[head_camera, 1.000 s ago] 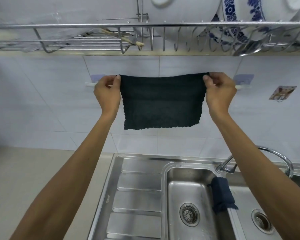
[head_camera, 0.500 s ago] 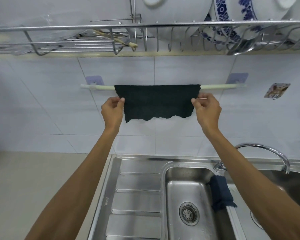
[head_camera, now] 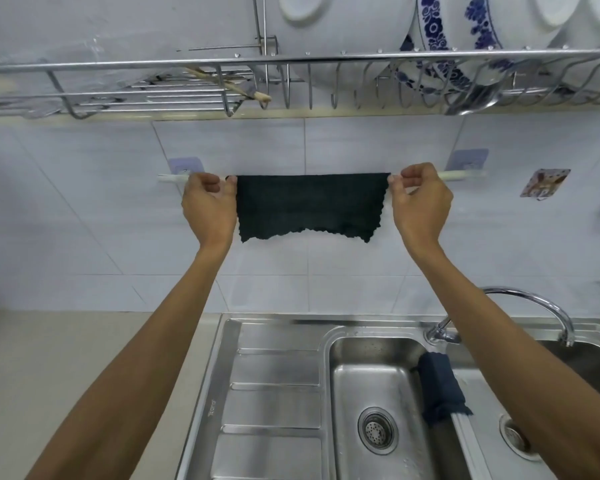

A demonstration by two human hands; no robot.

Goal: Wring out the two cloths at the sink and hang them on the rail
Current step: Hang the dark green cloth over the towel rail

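Note:
A dark green cloth (head_camera: 309,206) hangs folded over the white rail (head_camera: 459,174) on the tiled wall. My left hand (head_camera: 208,206) pinches its top left corner at the rail. My right hand (head_camera: 420,199) pinches the top right corner. A second dark blue cloth (head_camera: 440,389) lies draped over the divider between the two sink basins (head_camera: 368,355), below my right forearm.
A steel dish rack (head_camera: 291,60) with white and blue-patterned plates hangs just above the rail. A curved tap (head_camera: 534,306) stands behind the sink at right. The ribbed drainboard (head_camera: 274,393) lies left of the basin. A beige counter (head_camera: 66,375) is at far left.
The cloth went from held spread in the air to draped over the rail. My hands dropped to its lower sides, then rose again to its top corners at the rail.

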